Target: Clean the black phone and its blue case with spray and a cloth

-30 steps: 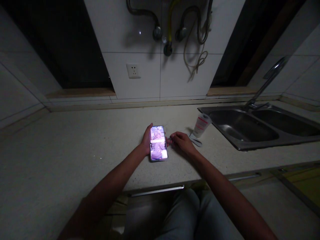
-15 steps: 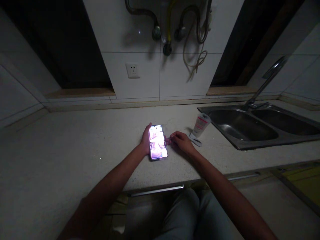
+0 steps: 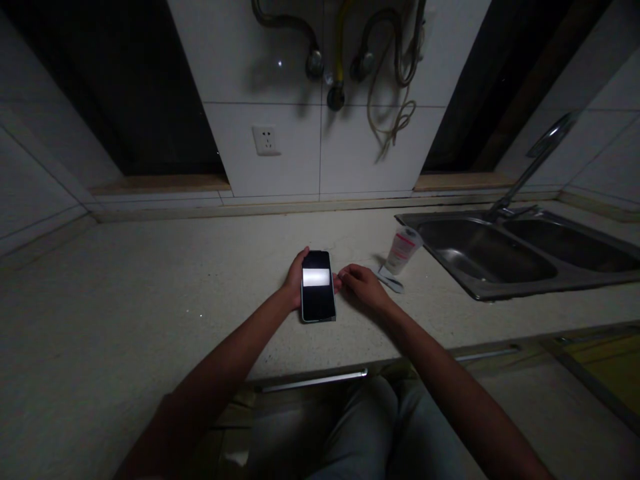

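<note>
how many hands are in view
2: the left hand, partly hidden behind the phone it holds, and the right hand, between the phone and the plastic cup.

"Light, overall?"
"Dim, greyish. Pale speckled countertop (image 3: 150,287), dulled, darkest at far left. Two black rectangular window openings (image 3: 145,87), near detail-less."

"Sources?"
"One in view: white band across the black screen of a slim rectangular phone (image 3: 319,303), overexposed, content unreadable."

"Shadows?"
"Soft-edged. One beside dark curved wall hoses (image 3: 285,25); another under the bare right forearm (image 3: 430,340)."

"Glare?"
"Pinpoint glint on glossy white wall tiles (image 3: 295,167); streaks on the arched chrome tap (image 3: 555,133); sheen in the steel double-bowl sink (image 3: 450,250)."

"Definition?"
"Soft. Red lettering on a translucent plastic cup (image 3: 401,252), illegible. Wide-angle distortion: window edges splay outward towards the top."
</note>
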Demonstrator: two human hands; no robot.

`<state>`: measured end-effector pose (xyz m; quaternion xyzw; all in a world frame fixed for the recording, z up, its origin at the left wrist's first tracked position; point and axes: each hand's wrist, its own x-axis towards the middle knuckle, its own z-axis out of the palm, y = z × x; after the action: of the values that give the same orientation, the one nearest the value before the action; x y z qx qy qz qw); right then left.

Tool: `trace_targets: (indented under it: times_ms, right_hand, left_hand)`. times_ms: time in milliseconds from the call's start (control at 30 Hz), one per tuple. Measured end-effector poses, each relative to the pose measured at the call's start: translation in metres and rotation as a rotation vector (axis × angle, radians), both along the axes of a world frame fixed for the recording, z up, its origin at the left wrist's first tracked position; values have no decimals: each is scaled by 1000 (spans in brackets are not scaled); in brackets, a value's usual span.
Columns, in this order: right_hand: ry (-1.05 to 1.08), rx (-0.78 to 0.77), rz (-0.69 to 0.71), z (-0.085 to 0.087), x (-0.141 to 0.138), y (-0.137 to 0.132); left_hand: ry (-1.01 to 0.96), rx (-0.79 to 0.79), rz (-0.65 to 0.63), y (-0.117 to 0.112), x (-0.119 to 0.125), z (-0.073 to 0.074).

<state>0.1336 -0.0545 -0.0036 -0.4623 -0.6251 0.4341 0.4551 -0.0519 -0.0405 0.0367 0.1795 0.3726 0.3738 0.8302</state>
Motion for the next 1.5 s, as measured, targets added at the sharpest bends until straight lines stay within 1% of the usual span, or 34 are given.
trace_targets:
  times_ms: [167,233,333,367,467,533,600,767,933,1033,1133,1267,1333,1500]
  right_hand:
    - [-37,2,18,-2,1,0]
    - [-39,9,24,-1,0,0]
    - [-36,12,16,1,-1,-1]
    - [-41,7,6,2,-1,-2]
    - [-62,-9,-17,3,-2,-3]
    - [-74,-6,-18,4,-1,-3]
    - [-94,6,-22,3,-1,-2]
    - [-116,12,-17,1,2,0]
    - [-90,27,-8,-1,2,0]
    - [-107,28,-13,0,2,-1]
    - [-120,29,-23,0,1,-1]
    - [-125,33,-13,1,1,-1]
    - [-123,33,-12,1,1,-1]
    - [-122,18,-16,3,0,-3]
  left_hand:
    - [77,59,24,1,2,0]
    - [129,71,35,3,2,-3]
    - [234,115,50,9,0,-11]
    - [289,169,85,11,-1,-14]
    - [505,412,210,16,-5,-24]
    - [633,517,234,18,-9,-27]
    - [705,543,210,19,-12,-28]
    - [844,527,115,21,-18,-24]
    - [1037,586,68,22,-24,-21]
    - [1089,624,72,22,-27,-21]
    - [1187,691,95,22,-29,-21]
    - [1253,817,185,24,-31,-23]
    - [1280,839,209,24,-32,-23]
    - [1418,881,154,22,-31,-24]
